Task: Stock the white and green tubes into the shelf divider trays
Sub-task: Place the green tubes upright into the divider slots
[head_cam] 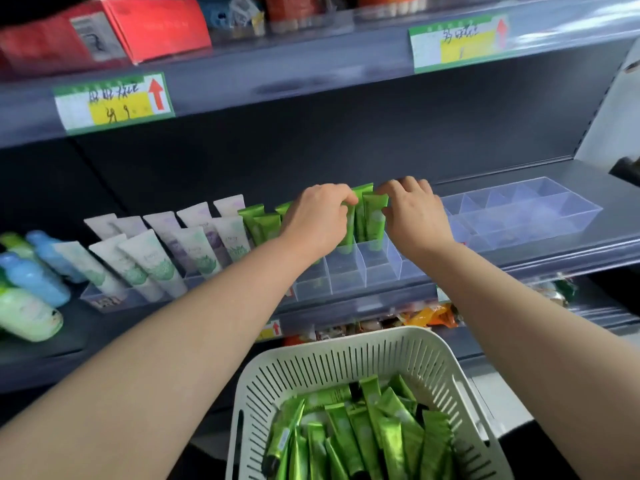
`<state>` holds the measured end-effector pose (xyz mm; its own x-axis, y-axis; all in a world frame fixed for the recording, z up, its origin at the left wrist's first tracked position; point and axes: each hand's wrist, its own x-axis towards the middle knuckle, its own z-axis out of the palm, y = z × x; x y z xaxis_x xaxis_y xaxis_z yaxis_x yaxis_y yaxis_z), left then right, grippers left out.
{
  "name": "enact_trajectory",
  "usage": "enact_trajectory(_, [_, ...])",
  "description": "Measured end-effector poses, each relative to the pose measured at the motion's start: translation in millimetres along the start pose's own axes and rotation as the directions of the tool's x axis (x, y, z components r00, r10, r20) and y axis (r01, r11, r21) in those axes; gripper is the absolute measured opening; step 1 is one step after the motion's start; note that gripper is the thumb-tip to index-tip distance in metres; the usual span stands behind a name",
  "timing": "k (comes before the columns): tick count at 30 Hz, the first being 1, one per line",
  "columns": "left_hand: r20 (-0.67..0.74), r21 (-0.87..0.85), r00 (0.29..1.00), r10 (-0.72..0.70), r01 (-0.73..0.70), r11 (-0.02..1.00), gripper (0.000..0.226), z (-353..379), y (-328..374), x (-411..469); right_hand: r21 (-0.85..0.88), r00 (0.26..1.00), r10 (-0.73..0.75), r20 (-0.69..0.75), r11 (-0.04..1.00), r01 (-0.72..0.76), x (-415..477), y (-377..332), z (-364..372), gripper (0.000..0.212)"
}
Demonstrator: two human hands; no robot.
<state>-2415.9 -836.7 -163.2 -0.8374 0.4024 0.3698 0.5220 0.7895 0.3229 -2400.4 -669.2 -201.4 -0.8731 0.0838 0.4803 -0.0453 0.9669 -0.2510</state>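
left hand (317, 216) and right hand (412, 209) both pinch upright green tubes (374, 216) in the divider tray (381, 271) at 12 o'clock; empty cells just toward 6; basket (346, 339) stock at 6.

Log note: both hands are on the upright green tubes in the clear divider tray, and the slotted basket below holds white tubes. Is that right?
Not quite. The head view shows the slotted basket holds green tubes, not white ones. The rest holds: the left hand and right hand are on the upright green tubes in the clear divider tray.
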Motion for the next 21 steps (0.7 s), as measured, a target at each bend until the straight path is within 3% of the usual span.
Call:
enact_trajectory(5, [0.051,0.128,0.990,0.131,-0.136,0.982,0.033,6.2,-8.1,-48.1,-0.080,0.991,-0.131,-0.008,0.988,0.130,-64.4,-9.0,0.3,0.031])
enact_trajectory(10, [0.203,0.193,0.951,0.235,-0.274,0.942,0.034,49.2,-34.2,-134.8,-0.110,0.969,-0.210,0.130,0.968,0.224,-144.8,-16.4,30.5,0.033])
enact_trajectory(15, [0.450,0.168,0.893,-0.025,-0.057,0.984,0.039,99.9,-55.4,-216.0,-0.063,0.883,-0.141,0.447,0.980,0.188,-205.0,-19.7,72.2,0.034])
enact_trajectory(18, [0.563,0.123,0.806,-0.180,0.134,0.983,0.032,122.9,-63.1,-258.8,-0.095,0.763,-0.019,0.646,0.990,0.105,-229.5,-14.9,91.9,0.037])
enact_trajectory(21, [0.597,0.086,0.762,-0.250,0.249,0.965,0.036,138.9,-70.1,-286.0,-0.149,0.660,0.087,0.746,0.988,0.039,-247.5,-6.6,106.7,0.052])
